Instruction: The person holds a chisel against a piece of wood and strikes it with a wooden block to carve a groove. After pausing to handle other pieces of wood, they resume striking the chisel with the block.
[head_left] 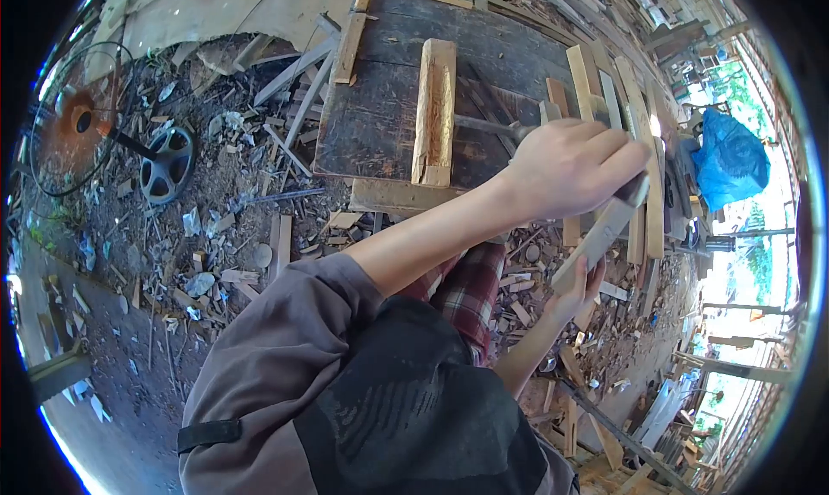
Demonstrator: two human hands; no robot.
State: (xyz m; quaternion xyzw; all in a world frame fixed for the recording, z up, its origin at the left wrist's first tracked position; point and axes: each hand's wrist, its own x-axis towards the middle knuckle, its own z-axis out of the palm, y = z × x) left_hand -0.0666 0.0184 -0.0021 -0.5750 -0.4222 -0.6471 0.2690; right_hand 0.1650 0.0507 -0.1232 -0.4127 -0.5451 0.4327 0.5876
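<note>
My left hand (574, 167) is closed around the handle of a chisel (482, 126), whose metal shank points left. The chisel's tip meets the right side of a pale wooden block (423, 115) with a rough groove hollowed along it. This block lies on a dark, worn wooden bench top (371, 119). Lower right, the fingers of my right hand (577, 292) wrap around one end of a flat wooden bar (596, 245). The bar's upper end overlaps the butt of the chisel handle, just past my left hand.
Long wooden strips (643, 150) lie along the bench's right side. Wood scraps and offcuts litter the ground (233, 193). A standing fan (84, 119) with a round base is at the left. A blue plastic bag (732, 158) hangs at the right.
</note>
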